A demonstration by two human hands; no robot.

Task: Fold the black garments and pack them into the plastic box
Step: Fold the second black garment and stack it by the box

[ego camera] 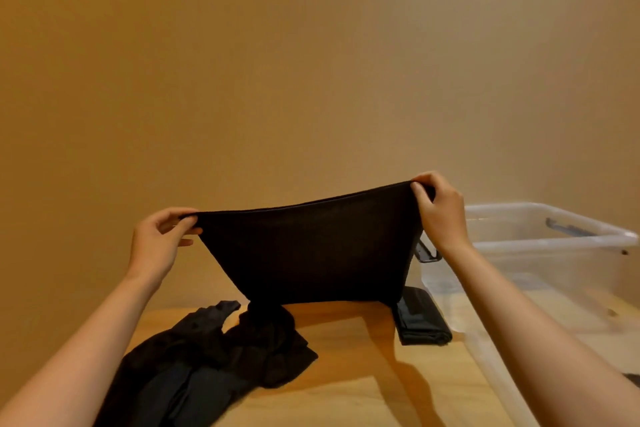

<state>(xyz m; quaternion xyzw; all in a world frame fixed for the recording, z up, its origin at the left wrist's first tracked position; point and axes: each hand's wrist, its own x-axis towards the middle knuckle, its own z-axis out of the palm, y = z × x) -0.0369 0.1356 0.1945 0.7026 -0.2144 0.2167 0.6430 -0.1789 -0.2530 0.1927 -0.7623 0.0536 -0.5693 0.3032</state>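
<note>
A black garment (311, 253) hangs stretched in the air above the wooden table (346, 374). My left hand (159, 239) pinches its upper left corner and my right hand (440, 211) pinches its upper right corner, held a little higher. The garment's lower end trails down into a loose heap of black garments (207, 357) on the table's left side. A folded black garment (420, 319) lies flat next to the clear plastic box (554, 236), which stands open at the right.
A plain tan wall rises directly behind the table. The box has dark latch handles on its near-left and far sides, and its long wall runs along the table's right side. Bare wood shows between the heap and the box.
</note>
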